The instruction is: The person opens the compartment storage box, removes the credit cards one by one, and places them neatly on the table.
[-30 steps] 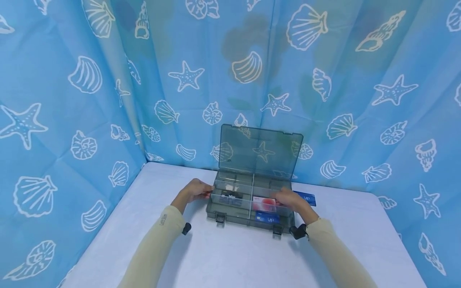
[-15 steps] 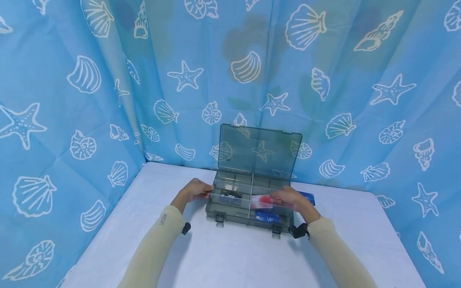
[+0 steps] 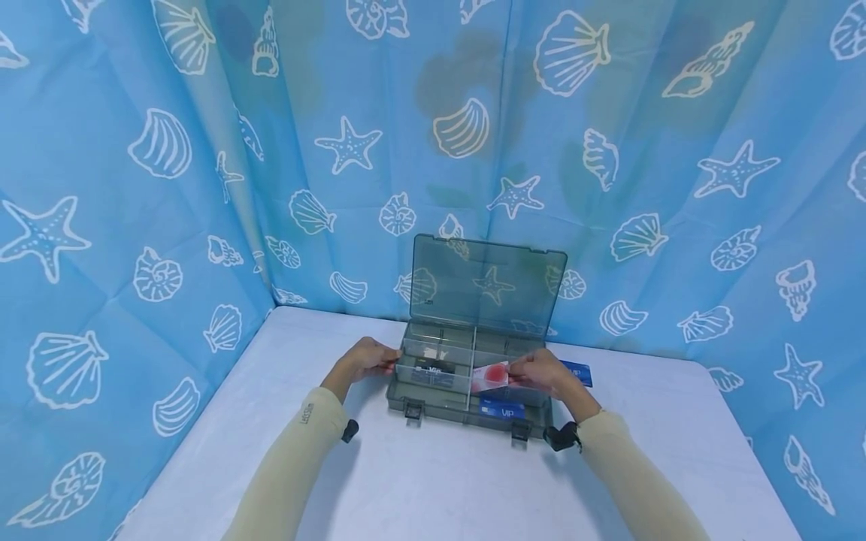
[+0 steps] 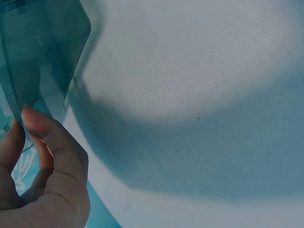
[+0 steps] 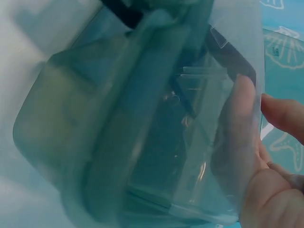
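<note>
A smoky see-through compartment box (image 3: 433, 408) stands with its lid (image 3: 487, 282) raised. My left hand (image 3: 368, 355) pinches the box's left side wall; in the left wrist view the thumb (image 4: 38, 123) meets that edge. My right hand (image 3: 541, 370) reaches into the right middle compartment and holds a pink-and-white card (image 3: 489, 377) with a red round patch, tilted. In the right wrist view the fingers show partly through a clear divider (image 5: 223, 142). A black "Vip" card (image 3: 433, 371) lies in the left middle compartment, a blue card (image 3: 502, 409) in the right front one.
Another blue card (image 3: 578, 373) sticks out beyond the box's right side, partly behind the right hand. Two latches (image 3: 413, 410) hang at the box front. White cloth covers the table (image 3: 433, 488), and a blue shell-print curtain (image 3: 379, 180) stands close behind the lid.
The pink card has turned and tilted up to the left in my right hand, showing more blue beneath it. My left hand has stayed at the box's side.
</note>
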Demonstrator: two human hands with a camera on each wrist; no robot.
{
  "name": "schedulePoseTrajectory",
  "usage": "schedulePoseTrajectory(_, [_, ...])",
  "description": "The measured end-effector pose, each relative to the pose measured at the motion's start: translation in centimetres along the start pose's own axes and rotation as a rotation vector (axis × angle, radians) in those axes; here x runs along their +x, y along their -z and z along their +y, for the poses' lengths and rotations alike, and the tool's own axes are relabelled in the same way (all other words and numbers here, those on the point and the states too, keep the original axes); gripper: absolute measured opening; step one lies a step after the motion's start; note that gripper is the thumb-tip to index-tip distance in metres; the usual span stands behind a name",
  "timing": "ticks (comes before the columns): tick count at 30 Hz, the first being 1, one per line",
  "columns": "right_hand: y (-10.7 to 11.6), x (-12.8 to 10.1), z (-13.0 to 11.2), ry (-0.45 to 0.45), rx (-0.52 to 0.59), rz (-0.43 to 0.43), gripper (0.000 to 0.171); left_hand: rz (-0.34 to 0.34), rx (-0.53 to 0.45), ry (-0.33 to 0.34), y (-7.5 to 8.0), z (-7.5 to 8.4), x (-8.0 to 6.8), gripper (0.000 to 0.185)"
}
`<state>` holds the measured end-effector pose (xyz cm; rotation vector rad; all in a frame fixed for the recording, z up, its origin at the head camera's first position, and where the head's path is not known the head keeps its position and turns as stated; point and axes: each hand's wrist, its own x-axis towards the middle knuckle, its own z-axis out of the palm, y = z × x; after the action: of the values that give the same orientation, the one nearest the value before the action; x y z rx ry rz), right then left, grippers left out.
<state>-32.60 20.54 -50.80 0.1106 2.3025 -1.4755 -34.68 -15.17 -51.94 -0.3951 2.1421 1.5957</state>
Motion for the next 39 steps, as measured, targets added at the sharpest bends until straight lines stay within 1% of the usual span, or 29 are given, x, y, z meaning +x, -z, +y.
schedulePoseTrajectory(6, [0.1, 0.0, 0.4, 0.021, 0.027, 0.041, 0.026, 0.008, 0.01, 0.007, -0.2, 0.2, -0.1, 0.03])
schedulePoseTrajectory(10, [0.3, -0.4, 0.1, 0.039, -0.004, 0.074, 0.026, 0.01, 0.012, 0.003, -0.2, 0.5, -0.2, 0.03])
schedulePoseTrajectory(13, [0.8, -0.8, -0.3, 0.035, -0.005, 0.071, 0.028, 0.006, 0.01, 0.004, -0.2, 0.5, -0.2, 0.029])
schedulePoseTrajectory(16, [1.5, -1.3, -0.6, 0.02, 0.029, 0.069, 0.03, 0.007, 0.009, 0.005, -0.2, 0.5, -0.1, 0.028])
schedulePoseTrajectory(21, [3.3, -2.2, -0.7, 0.019, 0.013, 0.095, 0.034, 0.01, 0.007, 0.001, -0.3, 0.4, 0.1, 0.028])
schedulePoseTrajectory(26, [5.4, -3.1, -0.1, 0.013, -0.011, 0.125, 0.039, 0.008, 0.002, 0.004, -0.3, 0.2, 0.3, 0.026])
schedulePoseTrajectory(33, [8.6, -4.4, 1.7, 0.025, -0.023, 0.16, 0.045, 0.017, 0.004, 0.015, -0.2, 0.1, 0.2, 0.029])
schedulePoseTrajectory(39, [11.3, -5.7, 3.9, 0.065, -0.013, 0.198, 0.052, 0.026, 0.018, 0.021, -0.1, 0.0, 0.2, 0.031])
